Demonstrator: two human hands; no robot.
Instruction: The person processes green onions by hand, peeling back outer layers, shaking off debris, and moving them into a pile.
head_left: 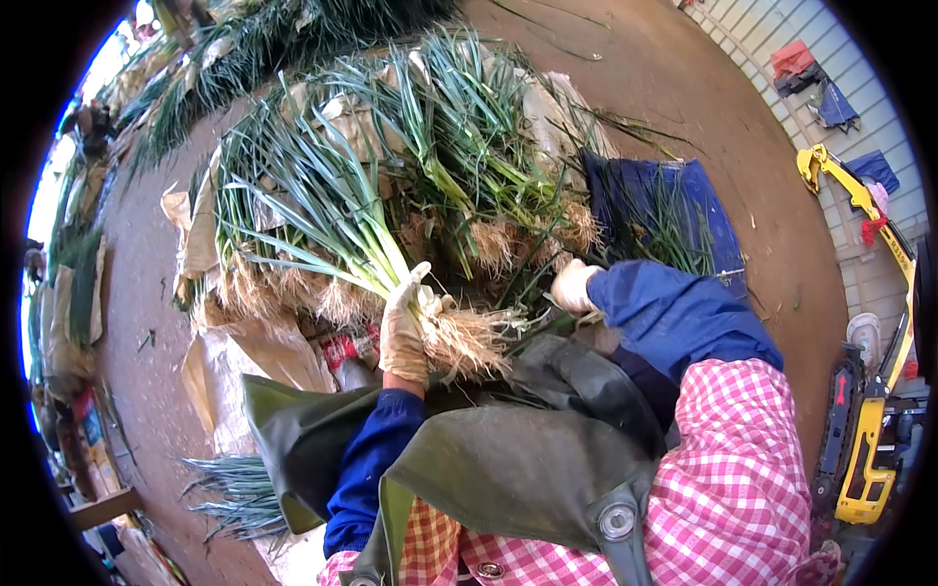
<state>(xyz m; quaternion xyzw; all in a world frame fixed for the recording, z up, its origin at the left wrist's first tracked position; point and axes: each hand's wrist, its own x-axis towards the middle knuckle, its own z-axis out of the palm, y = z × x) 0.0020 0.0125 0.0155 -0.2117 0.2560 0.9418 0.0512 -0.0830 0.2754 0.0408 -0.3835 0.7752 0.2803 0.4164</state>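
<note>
My left hand (pixel 402 337), in a pale glove, is wrapped round the white stems of a bunch of green onions (pixel 363 220). Their leaves point up and to the left, and the pale, stringy roots (pixel 459 340) spread out to the right of the hand, above my lap. To the right, my right hand (pixel 575 286), also gloved, is closed beside the root ends of the piled onions. Its fingers are turned away, so what they hold cannot be made out. A dark green waterproof apron (pixel 518 454) covers my lap.
More green onions (pixel 459 107) lie heaped ahead, roots toward me, on tan sacking (pixel 547 117). A blue sheet (pixel 708 210) with loose leaves lies at right. At left are a tan sack (pixel 244 366) and another leafy bundle (pixel 234 498). A yellow toy-like excavator (pixel 865 469) stands far right.
</note>
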